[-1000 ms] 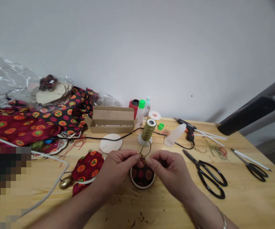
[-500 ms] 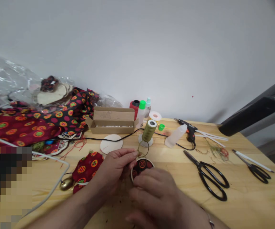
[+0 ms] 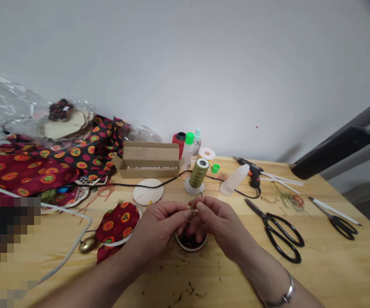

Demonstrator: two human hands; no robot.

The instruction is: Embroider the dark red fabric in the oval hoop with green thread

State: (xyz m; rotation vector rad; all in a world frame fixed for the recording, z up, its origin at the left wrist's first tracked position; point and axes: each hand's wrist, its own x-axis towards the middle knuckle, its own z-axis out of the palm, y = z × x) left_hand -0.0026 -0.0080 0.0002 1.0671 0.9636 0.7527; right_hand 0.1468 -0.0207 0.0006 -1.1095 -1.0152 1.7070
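Close to the middle of the table, my left hand (image 3: 168, 220) pinches an olive-green cord (image 3: 192, 208) between thumb and fingertips. My right hand (image 3: 218, 222) meets it there, its thumb and forefinger closed on the same cord. Just beneath the fingers is a small round piece covered in dark patterned fabric with a pale rim (image 3: 191, 244), partly hidden by my hands. Beyond them stands an olive thread spool (image 3: 199, 173). Left of my left hand are a round red patterned fabric piece (image 3: 118, 223) and a brass bell (image 3: 88, 245).
Large black scissors (image 3: 276, 231), smaller scissors (image 3: 342, 224) and a glue gun (image 3: 252, 171) lie to the right. A white squeeze bottle (image 3: 234, 180) stands behind. An open cardboard box (image 3: 149, 171), patterned cloth (image 3: 76, 152), a white disc (image 3: 148, 192) and cables are at the back left.
My right hand has risen from over the round piece to the cord beside my left fingertips. The cord loop that stood up is now mostly hidden between my fingers.
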